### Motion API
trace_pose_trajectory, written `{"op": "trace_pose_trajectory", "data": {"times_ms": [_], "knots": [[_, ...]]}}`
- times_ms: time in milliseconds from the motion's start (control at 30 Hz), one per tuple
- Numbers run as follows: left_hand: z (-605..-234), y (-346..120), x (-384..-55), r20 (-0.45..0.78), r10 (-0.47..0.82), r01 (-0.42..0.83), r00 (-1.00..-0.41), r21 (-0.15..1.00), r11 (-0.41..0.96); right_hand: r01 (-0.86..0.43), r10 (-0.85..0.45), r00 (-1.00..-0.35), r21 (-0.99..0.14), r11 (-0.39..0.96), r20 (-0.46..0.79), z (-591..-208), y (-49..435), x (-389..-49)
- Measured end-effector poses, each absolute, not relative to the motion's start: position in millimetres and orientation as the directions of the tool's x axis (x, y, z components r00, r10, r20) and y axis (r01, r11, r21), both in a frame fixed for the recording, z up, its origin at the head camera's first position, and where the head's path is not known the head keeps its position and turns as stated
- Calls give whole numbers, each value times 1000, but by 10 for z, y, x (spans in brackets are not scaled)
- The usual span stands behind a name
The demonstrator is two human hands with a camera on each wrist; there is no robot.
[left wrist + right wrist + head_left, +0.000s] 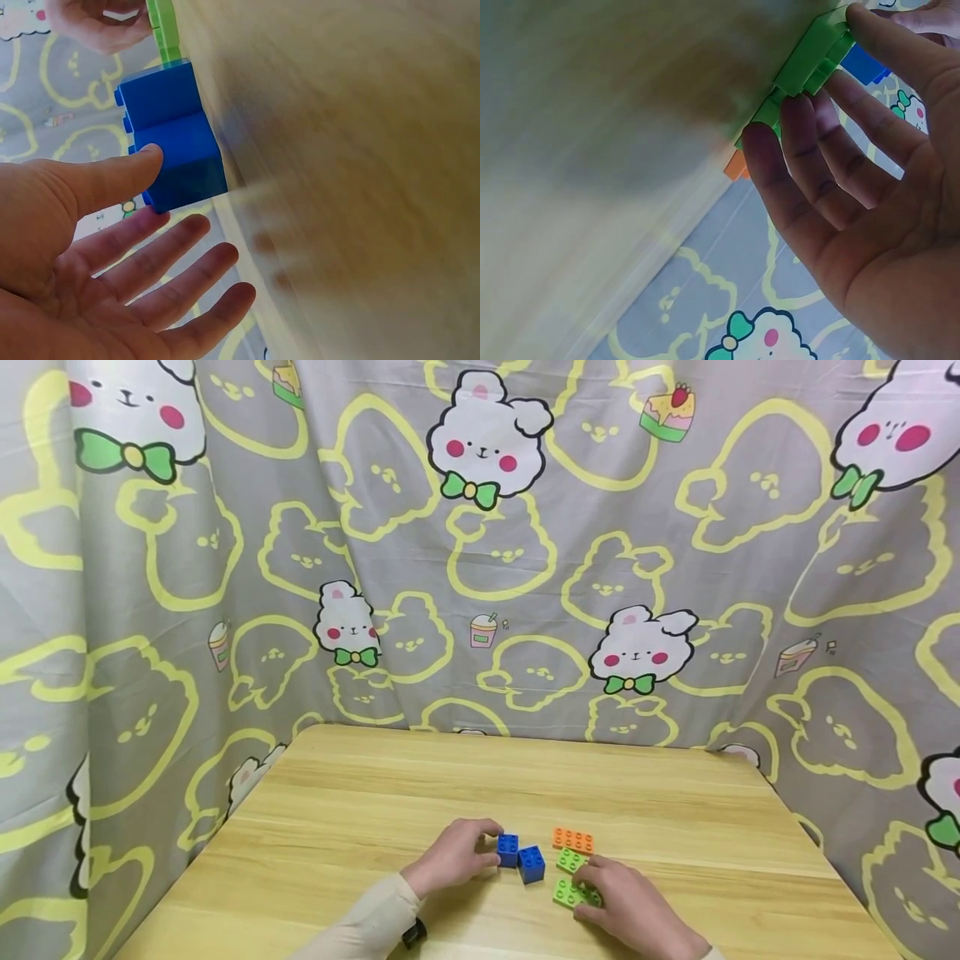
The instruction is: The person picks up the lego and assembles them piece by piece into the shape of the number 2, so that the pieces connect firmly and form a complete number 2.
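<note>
Two blue toy building bricks, one (507, 850) on the left and one (532, 864) on the right, stand on the table, corners close together. My left hand (457, 852) is beside the left one; in the left wrist view its thumb (139, 169) overlaps the blue side while the other fingers extend loosely below. My right hand (630, 897) reaches over a light green brick (564, 893), thumb at the near edge and bent fingers at the far edge, covering its right part. Beyond it lie a smaller green brick (570, 860), partly behind the fingertips, and an orange brick (572, 839).
The wooden table (420, 777) runs back to a grey curtain (525, 585) printed with yellow outlines and white cartoon animals. The curtain hangs along the back and both sides. A small black object (414, 933) shows at the left wrist.
</note>
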State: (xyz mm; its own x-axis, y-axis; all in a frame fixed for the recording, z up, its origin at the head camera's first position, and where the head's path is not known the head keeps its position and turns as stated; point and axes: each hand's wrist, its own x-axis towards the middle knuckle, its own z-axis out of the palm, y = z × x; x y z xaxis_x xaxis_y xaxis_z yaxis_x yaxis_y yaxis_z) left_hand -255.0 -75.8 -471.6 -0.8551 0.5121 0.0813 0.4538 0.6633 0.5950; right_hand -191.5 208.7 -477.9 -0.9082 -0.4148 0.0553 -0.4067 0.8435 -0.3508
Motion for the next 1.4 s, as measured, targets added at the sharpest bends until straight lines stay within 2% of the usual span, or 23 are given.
{"op": "trace_pose_trajectory", "data": {"times_ms": [300, 1033, 1400], "knots": [[-4701, -786, -2508, 88, 511, 457, -855, 593, 663, -407, -422, -906, -348, 844, 36, -4790, 2087, -1916], [-4685, -895, -2372, 57, 520, 451, -852, 584, 675, -436, -433, -897, -324, 839, 88, -4770, 2066, -1887], [-4656, -882, -2304, 60, 533, 461, -844, 587, 665, -436, -450, -892, -335, 835, 39, -4743, 2011, -1886]]}}
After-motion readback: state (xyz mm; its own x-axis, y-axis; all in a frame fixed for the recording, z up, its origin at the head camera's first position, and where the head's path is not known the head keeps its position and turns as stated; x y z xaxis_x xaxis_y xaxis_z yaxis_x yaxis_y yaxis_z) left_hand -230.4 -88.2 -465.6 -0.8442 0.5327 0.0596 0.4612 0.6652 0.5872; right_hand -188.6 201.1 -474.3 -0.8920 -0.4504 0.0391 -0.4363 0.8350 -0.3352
